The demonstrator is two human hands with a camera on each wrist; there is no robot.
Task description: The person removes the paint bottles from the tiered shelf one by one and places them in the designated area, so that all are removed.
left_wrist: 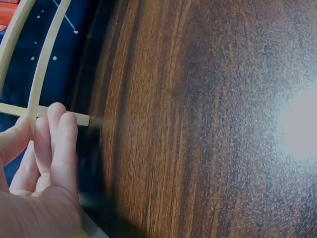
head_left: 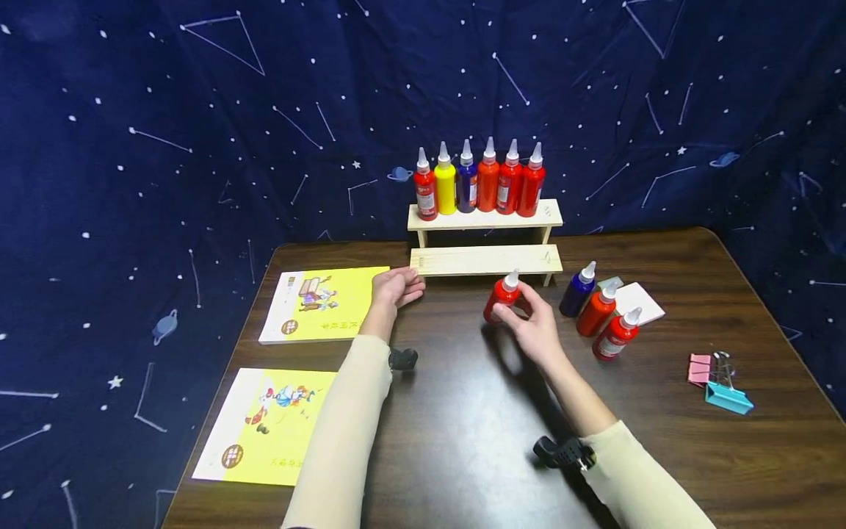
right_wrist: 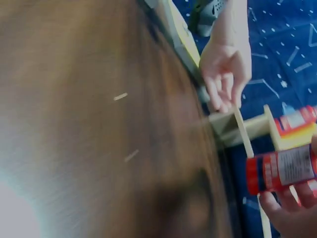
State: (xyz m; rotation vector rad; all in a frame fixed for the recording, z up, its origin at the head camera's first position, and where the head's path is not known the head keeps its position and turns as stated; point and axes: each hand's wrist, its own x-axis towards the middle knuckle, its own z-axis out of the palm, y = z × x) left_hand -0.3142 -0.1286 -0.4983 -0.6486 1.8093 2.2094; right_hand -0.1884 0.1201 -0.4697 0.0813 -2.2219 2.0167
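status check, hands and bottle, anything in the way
Left hand pinching left end of lower shelf. Right hand gripping red bottle, nozzle up. Nothing seen between bottle and shelf.

The tabletop (head_left: 449, 448) shows dark wood grain under a glossy, finely speckled finish that throws back bright glare. The stepped rack (head_left: 485, 259) is pale, matt, smooth wood. In front of it, the red bottle (head_left: 504, 292) is shiny plastic with a cloudy plastic nozzle (head_left: 511, 279). Books (head_left: 291, 419) at left have smooth paper covers; binder clips (head_left: 727, 397) at right carry bright metal handles. The far backdrop (head_left: 423, 81) is matt, lightly creased cloth, the sleeves (head_left: 345, 426) soft matt fabric.
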